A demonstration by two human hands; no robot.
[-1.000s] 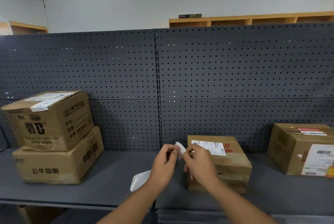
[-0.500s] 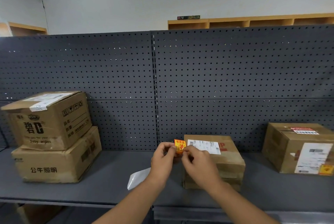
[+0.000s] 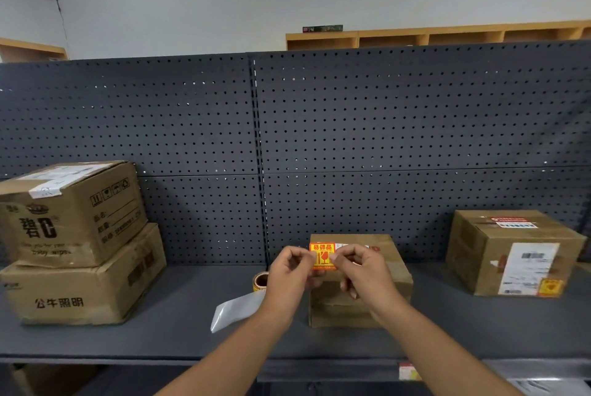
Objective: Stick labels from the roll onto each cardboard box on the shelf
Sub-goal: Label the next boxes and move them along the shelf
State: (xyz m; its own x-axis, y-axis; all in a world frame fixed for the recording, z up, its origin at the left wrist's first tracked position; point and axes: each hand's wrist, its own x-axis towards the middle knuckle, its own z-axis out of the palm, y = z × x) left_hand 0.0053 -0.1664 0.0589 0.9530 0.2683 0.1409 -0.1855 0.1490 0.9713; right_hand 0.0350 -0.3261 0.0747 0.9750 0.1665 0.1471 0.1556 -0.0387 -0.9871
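hands: your left hand [image 3: 289, 271] and right hand [image 3: 363, 272] each pinch a side edge of the label [image 3: 322, 256], grip closed on it, held in front of the middle box [image 3: 358, 306].
roll: label roll [image 3: 260, 281] stands on the shelf [image 3: 160, 335] mid-depth, just left of your left hand; backing strip [image 3: 236, 311] trails toward the front edge.
done: right box [image 3: 511, 251] already carries an orange label on its front.
left: middle box not yet stuck; stacked boxes [image 3: 73, 242] at the left end show no orange label.
hidden: middle box front partly behind your hands; label text too small to read.
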